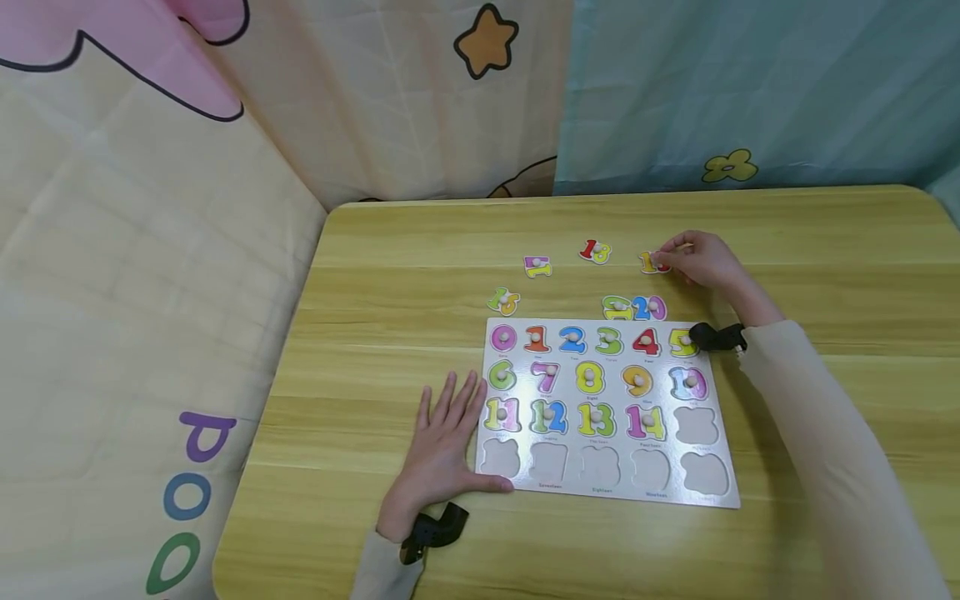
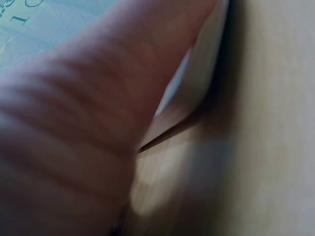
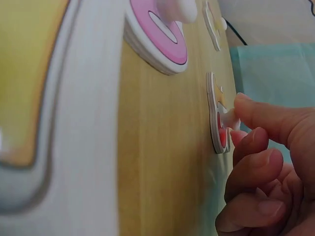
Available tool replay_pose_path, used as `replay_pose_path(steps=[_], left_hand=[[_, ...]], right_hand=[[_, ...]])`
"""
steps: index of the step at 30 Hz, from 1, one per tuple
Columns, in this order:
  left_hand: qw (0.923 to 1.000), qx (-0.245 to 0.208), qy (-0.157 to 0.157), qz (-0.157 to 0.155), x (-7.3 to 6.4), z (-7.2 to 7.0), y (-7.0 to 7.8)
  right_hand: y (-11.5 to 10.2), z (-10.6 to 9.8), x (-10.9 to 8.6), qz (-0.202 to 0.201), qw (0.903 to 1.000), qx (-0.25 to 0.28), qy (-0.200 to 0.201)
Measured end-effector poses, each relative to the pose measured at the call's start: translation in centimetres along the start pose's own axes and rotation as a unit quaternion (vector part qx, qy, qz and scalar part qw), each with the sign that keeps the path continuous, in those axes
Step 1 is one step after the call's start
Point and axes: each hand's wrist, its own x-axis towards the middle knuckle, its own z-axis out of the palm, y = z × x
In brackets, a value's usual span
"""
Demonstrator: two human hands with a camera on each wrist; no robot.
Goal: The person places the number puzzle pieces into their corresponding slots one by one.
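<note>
A white number puzzle board (image 1: 708,492) lies on the table, with knobbed pieces 0 to 14 in its upper recesses and several bare recesses below. My left hand (image 1: 442,454) lies flat with spread fingers at its left side, the thumb along the lower-left corner. That hand (image 2: 74,128) fills much of the left wrist view, blurred. Beyond the board, my right hand (image 1: 703,260) pinches the knob of a number puzzle piece (image 1: 647,262) with an orange 1 and a red digit. In the right wrist view, thumb and fingertip hold the knob of this puzzle piece (image 3: 216,93).
Loose pieces lie past the board: a red-and-yellow one (image 1: 595,252), a purple-and-yellow one (image 1: 537,267), a green-and-orange one (image 1: 503,302), a green-and-yellow one (image 1: 618,308) and a 20 (image 1: 648,308). Curtains (image 1: 420,108) hang behind the wooden table (image 1: 360,333).
</note>
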Motion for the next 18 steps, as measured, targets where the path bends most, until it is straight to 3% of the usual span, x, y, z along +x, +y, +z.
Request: replay_pose_path(steps=[8,18], left_hand=[[1.0000,0.000,-0.001,-0.002,0.0,0.0,0.2],[1.0000,-0.002,-0.003,-0.004,0.0,-0.1,0.2]], right_hand=[[0.2,0.1,0.5,0.010,0.9998,-0.011,-0.013],[1.3,-0.4,-0.3,-0.032,0.9992,-0.025,-0.007]])
